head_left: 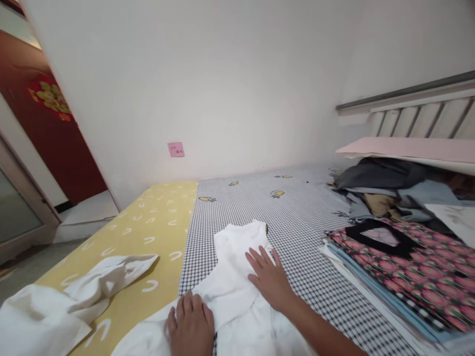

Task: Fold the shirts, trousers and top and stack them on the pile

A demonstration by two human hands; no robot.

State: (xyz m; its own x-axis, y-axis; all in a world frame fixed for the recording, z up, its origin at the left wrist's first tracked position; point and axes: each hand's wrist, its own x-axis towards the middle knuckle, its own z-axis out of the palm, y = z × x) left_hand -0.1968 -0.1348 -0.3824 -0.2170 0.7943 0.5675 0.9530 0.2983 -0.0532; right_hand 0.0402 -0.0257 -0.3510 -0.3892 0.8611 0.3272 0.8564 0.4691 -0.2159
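A white garment (235, 282) lies spread on the checked bed cover, its narrow collar-like end pointing toward the wall. My right hand (270, 277) rests flat on the garment's upper right part, fingers spread. Lower down, my left hand (192, 321) lies palm down on its left side, over a part that looks like a sleeve; the fingers are stretched out and close together. The garment's near end runs out of view at the bottom edge. Off to the left, another white cloth (55, 311) lies crumpled on the yellow section of the cover.
At the right stands a stack of folded clothes (415, 272) topped by a pink flowered garment with a black neckline. Behind it, a dark clothes heap (386, 175) sits below a pink board (411, 148). A pink note (175, 149) sticks to the white wall. A red door (59, 133) is far left.
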